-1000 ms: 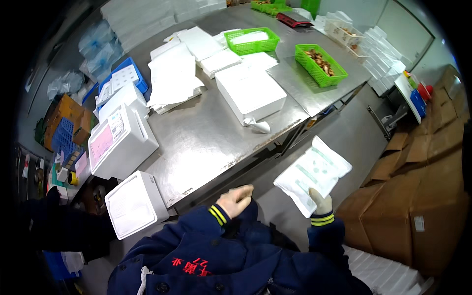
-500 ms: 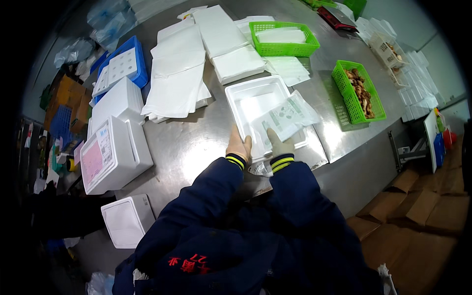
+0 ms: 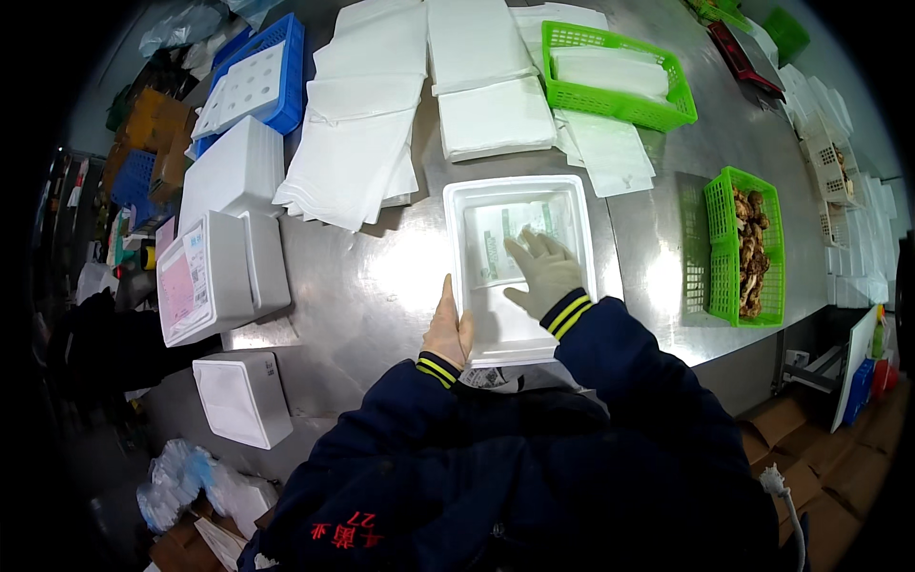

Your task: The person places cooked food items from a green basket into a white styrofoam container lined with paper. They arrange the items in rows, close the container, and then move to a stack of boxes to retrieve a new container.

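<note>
In front of me on the metal table stands an open white foam box [image 3: 515, 355]. My left hand [image 3: 448, 329] holds its left wall, fingers along the outside and thumb at the rim. A flat, translucent pouch with green print [image 3: 496, 250], resembling an ice pack, lies in the far part of the box. Over it is my right hand [image 3: 550, 272], in a pale glove, open with fingers spread. Whether its fingertips touch the pouch I cannot tell.
Beyond the box lie stacks of white sheets [image 3: 357, 114] and a green basket [image 3: 620, 105] holding more. Another green basket [image 3: 743, 257] with brown mushrooms stands right. Closed foam boxes [image 3: 229, 276] and a blue crate [image 3: 291, 71] are left. A dark red device [image 3: 743, 57] sits far right.
The pouch has gone from my right hand's hold, tilted over the box, to lying inside it. My right hand has let go and spread its fingers. The view has shifted.
</note>
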A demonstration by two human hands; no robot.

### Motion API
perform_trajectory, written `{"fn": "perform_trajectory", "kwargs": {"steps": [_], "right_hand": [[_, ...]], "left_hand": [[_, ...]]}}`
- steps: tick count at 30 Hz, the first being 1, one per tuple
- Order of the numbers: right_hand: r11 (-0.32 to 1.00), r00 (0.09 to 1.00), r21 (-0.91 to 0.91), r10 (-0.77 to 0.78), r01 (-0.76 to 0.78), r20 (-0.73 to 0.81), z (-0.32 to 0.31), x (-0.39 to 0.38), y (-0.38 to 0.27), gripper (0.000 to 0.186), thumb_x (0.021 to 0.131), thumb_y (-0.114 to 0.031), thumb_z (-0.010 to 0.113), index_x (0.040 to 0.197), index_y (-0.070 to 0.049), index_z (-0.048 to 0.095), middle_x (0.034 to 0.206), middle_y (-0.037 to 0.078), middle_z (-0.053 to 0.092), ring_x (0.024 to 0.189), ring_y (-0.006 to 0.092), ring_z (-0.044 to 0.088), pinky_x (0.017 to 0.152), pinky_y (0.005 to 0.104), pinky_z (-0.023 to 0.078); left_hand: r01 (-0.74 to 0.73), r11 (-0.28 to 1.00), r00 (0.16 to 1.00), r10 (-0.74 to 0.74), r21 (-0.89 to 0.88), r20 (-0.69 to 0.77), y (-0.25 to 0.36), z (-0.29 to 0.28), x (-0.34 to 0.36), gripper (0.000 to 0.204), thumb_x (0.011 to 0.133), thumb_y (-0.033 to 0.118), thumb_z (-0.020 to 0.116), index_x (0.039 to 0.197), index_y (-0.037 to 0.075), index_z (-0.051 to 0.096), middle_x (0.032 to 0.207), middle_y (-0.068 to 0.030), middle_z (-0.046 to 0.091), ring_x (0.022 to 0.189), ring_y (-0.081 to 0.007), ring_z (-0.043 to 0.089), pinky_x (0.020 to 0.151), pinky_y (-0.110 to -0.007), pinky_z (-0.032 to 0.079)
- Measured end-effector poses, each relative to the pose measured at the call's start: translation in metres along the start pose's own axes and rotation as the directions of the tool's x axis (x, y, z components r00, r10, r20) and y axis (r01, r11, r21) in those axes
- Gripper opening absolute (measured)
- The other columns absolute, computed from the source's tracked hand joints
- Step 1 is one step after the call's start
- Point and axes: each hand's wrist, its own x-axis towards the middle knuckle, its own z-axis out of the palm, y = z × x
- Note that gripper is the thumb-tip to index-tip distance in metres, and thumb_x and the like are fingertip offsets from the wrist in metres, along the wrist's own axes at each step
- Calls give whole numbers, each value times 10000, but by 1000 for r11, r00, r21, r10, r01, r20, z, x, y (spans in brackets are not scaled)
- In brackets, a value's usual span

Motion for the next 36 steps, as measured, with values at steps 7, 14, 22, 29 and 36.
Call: {"fn": "perform_trajectory", "kwargs": {"steps": [7,14,22,29,36], "right_hand": [[972,969,-188,176,-143,175,19,49,30,917,705,-309,810,1472,-213,315,1505,161,289,1371,395,287,1038,508,363],[985,967,-98,158,-140,201,10,46,29,855,723,-271,766,1459,-197,336,1490,188,290,1382,429,253,1066,508,334],[990,790,140,96,-13,-606,-93,127,152,525,797,-187,675,1300,-111,546,1195,169,626,1131,327,577,960,425,464],[727,783,-323,474,-606,-403,-153,183,284,424,862,-226,581,1283,-212,534,1257,69,599,1212,263,530,1011,458,404],[839,909,-400,236,-368,-343,-159,154,242,189,817,-288,636,901,-127,690,873,87,694,870,299,663,753,440,514]], "left_hand": [[-82,983,996,87,-162,27,13,1,8,643,918,18,426,1487,-56,135,1413,-308,378,1322,-366,401,1092,-353,313],[-74,996,997,72,-57,-34,18,-8,11,707,869,48,566,1468,-63,206,1403,-277,399,1293,-358,431,1083,-382,335],[35,999,983,-28,36,-179,22,8,64,668,909,84,547,1459,-69,200,1341,-307,460,1228,-380,494,1029,-359,399],[69,998,982,-66,12,-179,28,7,62,595,917,21,462,1458,-46,222,1306,-285,494,1200,-373,520,1010,-352,403],[173,985,972,-168,17,-164,20,9,57,579,932,47,466,1461,-29,243,1301,-276,509,1178,-361,542,983,-361,428]]}}
